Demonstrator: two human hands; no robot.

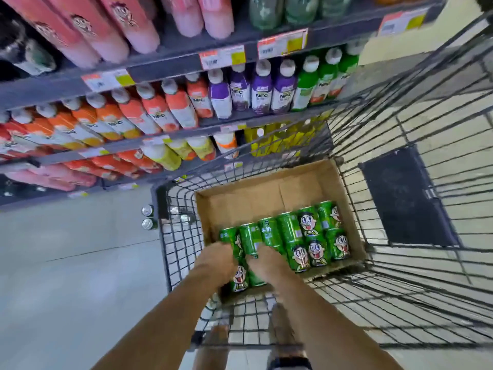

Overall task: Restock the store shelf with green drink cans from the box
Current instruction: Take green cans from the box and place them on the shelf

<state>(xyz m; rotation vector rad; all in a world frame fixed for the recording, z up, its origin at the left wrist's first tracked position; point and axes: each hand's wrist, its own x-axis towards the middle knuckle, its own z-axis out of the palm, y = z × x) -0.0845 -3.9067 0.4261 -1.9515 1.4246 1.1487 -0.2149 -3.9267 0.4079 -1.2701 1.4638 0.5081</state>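
Green drink cans are laid in rows at the near end of a cardboard box, which is set inside a wire shopping cart beside the store shelf. Both hands are reached into the box: the left hand and the right hand are blurred, each placed on cans, and their grip cannot be told.

A wire shopping cart stands on the pale floor. Above its far end sit purple juice bottles, orange bottles to their left, pink bottles higher up. A dark panel lies inside the cart.
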